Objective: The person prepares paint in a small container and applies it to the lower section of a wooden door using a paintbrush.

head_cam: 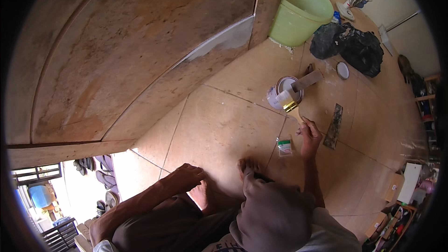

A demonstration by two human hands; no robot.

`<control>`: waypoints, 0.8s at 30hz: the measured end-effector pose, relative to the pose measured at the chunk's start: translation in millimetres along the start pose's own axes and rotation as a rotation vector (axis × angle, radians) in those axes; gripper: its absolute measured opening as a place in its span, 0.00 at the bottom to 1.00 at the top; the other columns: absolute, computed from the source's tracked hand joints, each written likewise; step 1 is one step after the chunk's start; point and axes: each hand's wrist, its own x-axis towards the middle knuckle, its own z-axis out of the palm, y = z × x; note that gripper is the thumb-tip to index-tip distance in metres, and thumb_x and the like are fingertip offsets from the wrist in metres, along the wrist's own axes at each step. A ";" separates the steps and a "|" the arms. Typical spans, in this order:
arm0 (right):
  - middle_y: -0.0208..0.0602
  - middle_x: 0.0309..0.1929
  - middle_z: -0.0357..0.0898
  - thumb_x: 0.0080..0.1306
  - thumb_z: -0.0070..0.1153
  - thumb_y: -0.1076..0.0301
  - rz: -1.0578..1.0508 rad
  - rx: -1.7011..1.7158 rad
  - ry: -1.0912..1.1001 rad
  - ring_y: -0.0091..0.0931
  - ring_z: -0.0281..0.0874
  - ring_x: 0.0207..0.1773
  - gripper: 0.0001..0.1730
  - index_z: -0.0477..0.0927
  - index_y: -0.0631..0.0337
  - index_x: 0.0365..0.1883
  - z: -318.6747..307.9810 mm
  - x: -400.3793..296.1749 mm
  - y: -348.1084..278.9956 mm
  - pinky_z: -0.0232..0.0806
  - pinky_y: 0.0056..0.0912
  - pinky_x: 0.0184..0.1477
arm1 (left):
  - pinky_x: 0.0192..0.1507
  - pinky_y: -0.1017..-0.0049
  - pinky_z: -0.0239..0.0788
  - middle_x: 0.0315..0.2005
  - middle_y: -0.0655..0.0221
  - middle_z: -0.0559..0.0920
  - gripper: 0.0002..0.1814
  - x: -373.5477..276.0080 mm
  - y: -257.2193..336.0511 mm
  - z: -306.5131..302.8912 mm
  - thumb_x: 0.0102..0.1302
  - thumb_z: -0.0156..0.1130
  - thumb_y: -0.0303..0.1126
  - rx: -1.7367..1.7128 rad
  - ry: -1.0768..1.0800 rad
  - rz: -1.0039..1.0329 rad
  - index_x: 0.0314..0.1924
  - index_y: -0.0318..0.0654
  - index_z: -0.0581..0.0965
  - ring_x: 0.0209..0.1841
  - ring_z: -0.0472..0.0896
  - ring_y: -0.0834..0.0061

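Observation:
My right hand (309, 133) grips the wooden handle of a paintbrush (291, 106). Its pale-coated bristles are over the near side of an open paint can (276, 94) on the tiled floor. A flat wooden strip (308, 80) lies across the can's rim. My left hand (190, 175) rests near my knee and foot, with no tool visible in it; its fingers are partly hidden. To the left stands a wooden door panel (140, 42) with a strip of white paint (224, 40) along its lower moulding.
A small plastic packet (284, 147) and a stained flat strip (333, 126) lie near my right hand. Beyond the can are its likely lid (342, 70), black plastic bags (362, 50), a green tub (301, 10) and a fan (353, 0). Sandals (105, 178) lie lower left.

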 end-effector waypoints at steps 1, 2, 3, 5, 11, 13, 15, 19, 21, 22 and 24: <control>0.27 0.32 0.75 0.70 0.53 0.71 -0.020 -0.066 -0.020 0.17 0.70 0.32 0.15 0.79 0.68 0.52 -0.5 -0.4 -0.4 0.67 0.21 0.38 | 0.54 0.64 0.70 0.49 0.65 0.81 0.26 0.3 -0.3 1.2 0.58 0.65 0.32 0.005 -0.016 -0.001 0.58 0.42 0.74 0.52 0.80 0.64; 0.27 0.33 0.75 0.71 0.53 0.70 -0.005 -0.064 -0.032 0.16 0.69 0.32 0.15 0.79 0.68 0.53 -3.2 -0.2 2.3 0.66 0.21 0.38 | 0.54 0.64 0.70 0.48 0.64 0.81 0.26 1.5 -1.3 3.5 0.58 0.66 0.32 0.010 -0.031 -0.001 0.58 0.42 0.74 0.51 0.81 0.63; 0.28 0.34 0.76 0.72 0.52 0.69 0.007 -0.058 -0.044 0.16 0.69 0.32 0.16 0.78 0.68 0.54 -3.5 0.9 2.9 0.66 0.21 0.37 | 0.54 0.64 0.69 0.48 0.64 0.81 0.25 0.9 -2.5 6.0 0.58 0.66 0.32 0.003 -0.024 -0.008 0.57 0.42 0.74 0.51 0.81 0.63; 0.27 0.34 0.75 0.72 0.52 0.68 0.020 -0.010 -0.033 0.16 0.67 0.31 0.17 0.78 0.68 0.55 -2.5 3.1 4.2 0.64 0.20 0.37 | 0.54 0.63 0.69 0.48 0.64 0.81 0.24 -2.0 -4.1 11.8 0.59 0.66 0.33 -0.014 -0.010 -0.026 0.57 0.43 0.74 0.51 0.81 0.63; 0.23 0.32 0.73 0.72 0.53 0.64 0.138 0.220 0.014 0.16 0.63 0.31 0.18 0.78 0.67 0.55 5.6 6.2 4.4 0.60 0.21 0.36 | 0.53 0.63 0.70 0.47 0.62 0.81 0.19 -9.5 -5.2 25.0 0.62 0.64 0.34 -0.018 -0.008 -0.056 0.53 0.41 0.75 0.52 0.81 0.63; 0.23 0.33 0.72 0.72 0.53 0.63 0.197 0.291 0.009 0.16 0.61 0.31 0.19 0.78 0.67 0.55 6.5 7.6 7.7 0.58 0.21 0.36 | 0.53 0.62 0.70 0.46 0.62 0.82 0.17 -11.3 -6.0 29.6 0.63 0.63 0.35 -0.025 -0.010 -0.064 0.52 0.40 0.75 0.52 0.81 0.63; 0.21 0.32 0.69 0.72 0.53 0.62 0.245 0.366 0.032 0.15 0.59 0.30 0.20 0.78 0.66 0.56 6.7 6.5 6.7 0.57 0.21 0.35 | 0.52 0.62 0.70 0.46 0.61 0.82 0.16 -14.5 -4.6 33.8 0.64 0.62 0.35 -0.029 -0.014 -0.076 0.51 0.40 0.76 0.52 0.81 0.63; 0.19 0.31 0.66 0.74 0.51 0.59 0.292 0.352 -0.010 0.14 0.59 0.31 0.19 0.77 0.61 0.58 4.2 2.7 6.8 0.57 0.21 0.35 | 0.52 0.62 0.70 0.46 0.60 0.82 0.16 -17.1 -4.9 34.4 0.65 0.63 0.37 -0.043 -0.054 -0.102 0.49 0.39 0.76 0.53 0.80 0.63; 0.19 0.30 0.65 0.75 0.50 0.59 0.262 0.296 -0.052 0.14 0.58 0.30 0.19 0.77 0.61 0.57 3.5 1.4 5.9 0.56 0.21 0.35 | 0.52 0.62 0.70 0.46 0.60 0.82 0.17 -16.6 -7.6 33.2 0.65 0.64 0.38 -0.051 -0.058 -0.101 0.49 0.38 0.76 0.53 0.80 0.63; 0.18 0.30 0.65 0.75 0.50 0.58 0.247 0.268 -0.072 0.13 0.58 0.30 0.19 0.77 0.61 0.57 2.9 0.9 5.6 0.56 0.21 0.34 | 0.51 0.62 0.70 0.46 0.60 0.82 0.17 -17.1 -10.3 33.9 0.64 0.64 0.38 -0.053 -0.045 -0.092 0.49 0.38 0.76 0.52 0.81 0.63; 0.19 0.29 0.65 0.76 0.48 0.59 0.226 0.258 -0.091 0.14 0.58 0.30 0.19 0.77 0.62 0.57 1.0 0.8 7.6 0.55 0.20 0.34 | 0.51 0.62 0.70 0.45 0.61 0.82 0.17 -19.5 -14.1 34.2 0.64 0.64 0.37 -0.048 0.001 -0.082 0.49 0.38 0.76 0.51 0.81 0.63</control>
